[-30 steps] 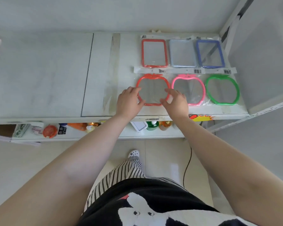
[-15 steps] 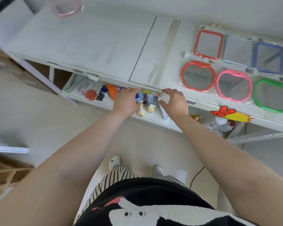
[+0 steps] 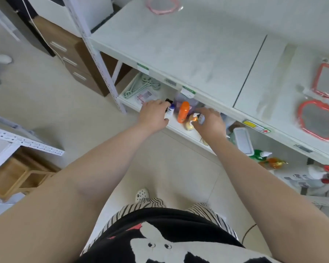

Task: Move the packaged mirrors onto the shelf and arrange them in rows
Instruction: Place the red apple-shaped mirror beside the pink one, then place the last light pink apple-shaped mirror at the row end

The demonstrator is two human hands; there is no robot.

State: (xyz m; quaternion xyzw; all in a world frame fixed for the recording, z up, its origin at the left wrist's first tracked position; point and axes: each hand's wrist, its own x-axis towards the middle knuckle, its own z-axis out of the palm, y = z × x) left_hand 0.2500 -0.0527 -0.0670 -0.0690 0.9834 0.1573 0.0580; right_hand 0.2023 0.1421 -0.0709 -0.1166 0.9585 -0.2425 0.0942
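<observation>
The white top shelf carries packaged mirrors. At its right end lie a red apple-shaped mirror and, behind it, a red rectangular mirror, both cut by the frame edge. A pink-framed packaged mirror lies alone at the far back left. My left hand and my right hand hover side by side in front of the lower shelf, below the top shelf's front edge. Both hold nothing, with fingers loosely curled. They are well left of the red mirrors.
The lower shelf holds an orange bottle, pale green hangers, a white lidded box and small bottles. A brown drawer cabinet stands left of the rack. A wooden crate sits under another white rack.
My hands left the red apple-shaped mirror and drew back and left, down to the lower shelf's front. The view swung left, so most mirrors slid out of frame.
</observation>
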